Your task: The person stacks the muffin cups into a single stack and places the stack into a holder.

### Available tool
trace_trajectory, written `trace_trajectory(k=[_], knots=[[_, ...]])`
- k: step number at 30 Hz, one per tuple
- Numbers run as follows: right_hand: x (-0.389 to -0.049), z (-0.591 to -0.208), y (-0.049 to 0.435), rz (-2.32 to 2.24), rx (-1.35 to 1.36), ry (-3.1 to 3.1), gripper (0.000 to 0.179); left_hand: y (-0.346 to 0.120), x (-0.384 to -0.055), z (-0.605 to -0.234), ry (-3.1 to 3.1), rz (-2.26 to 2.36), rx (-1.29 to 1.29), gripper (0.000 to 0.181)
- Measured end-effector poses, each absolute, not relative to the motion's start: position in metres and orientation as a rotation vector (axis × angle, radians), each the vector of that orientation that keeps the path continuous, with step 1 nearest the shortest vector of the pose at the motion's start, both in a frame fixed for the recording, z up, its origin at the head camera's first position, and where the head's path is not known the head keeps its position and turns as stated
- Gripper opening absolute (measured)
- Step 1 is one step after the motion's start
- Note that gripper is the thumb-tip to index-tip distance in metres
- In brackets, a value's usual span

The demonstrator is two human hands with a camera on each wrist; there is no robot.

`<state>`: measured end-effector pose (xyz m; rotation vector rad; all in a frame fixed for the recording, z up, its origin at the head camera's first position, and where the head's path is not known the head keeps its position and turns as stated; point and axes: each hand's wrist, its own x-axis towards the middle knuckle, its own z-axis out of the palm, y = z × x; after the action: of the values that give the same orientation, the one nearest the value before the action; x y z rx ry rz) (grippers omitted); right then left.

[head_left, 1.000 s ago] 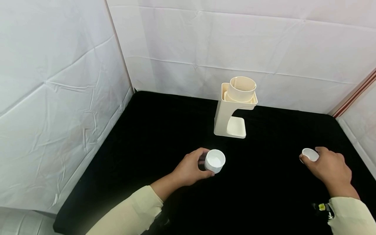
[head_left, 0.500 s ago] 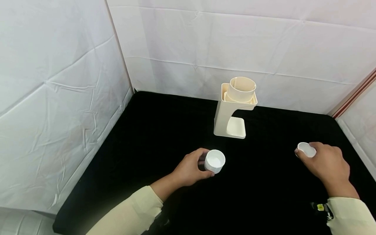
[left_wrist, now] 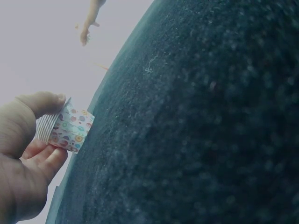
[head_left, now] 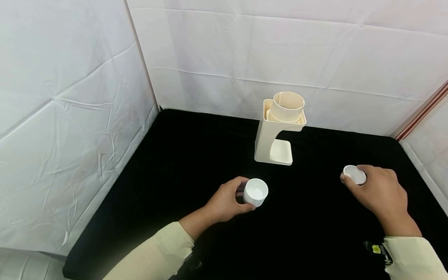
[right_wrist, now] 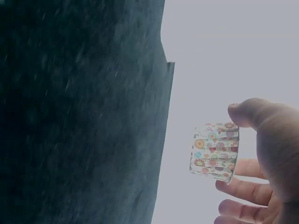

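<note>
My left hand (head_left: 226,199) grips a stack of small white paper cups (head_left: 256,193) near the middle of the black table. Several nested rims and a colourful printed side show on the paper cups (left_wrist: 72,128) in the left wrist view. Over the table's right side, my right hand (head_left: 383,194) holds a white paper cup (head_left: 355,175) between thumb and fingers. In the right wrist view, that paper cup (right_wrist: 215,151) carries a flowery print and appears raised off the table. Whether other cups are nested with it, I cannot tell.
A cream plastic stand (head_left: 264,140) with a round open tube (head_left: 287,111) on top and a flat base stands at the back of the black table (head_left: 196,155). White cloth walls (head_left: 224,50) rise behind and at the sides.
My right hand has moved left and slightly away from me, carrying the paper cup with it. The left hand and its stack have stayed in place.
</note>
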<state>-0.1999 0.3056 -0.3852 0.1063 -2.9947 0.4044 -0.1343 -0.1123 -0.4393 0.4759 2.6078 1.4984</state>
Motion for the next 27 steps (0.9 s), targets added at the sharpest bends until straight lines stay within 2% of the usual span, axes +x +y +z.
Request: trace_trajectory(k=[27], knots=[[-0.183,-0.370,0.253,0.407,0.274,-2.870,0.069,-0.112,-0.135,-0.439,2.607,1.505,0.469,0.068]])
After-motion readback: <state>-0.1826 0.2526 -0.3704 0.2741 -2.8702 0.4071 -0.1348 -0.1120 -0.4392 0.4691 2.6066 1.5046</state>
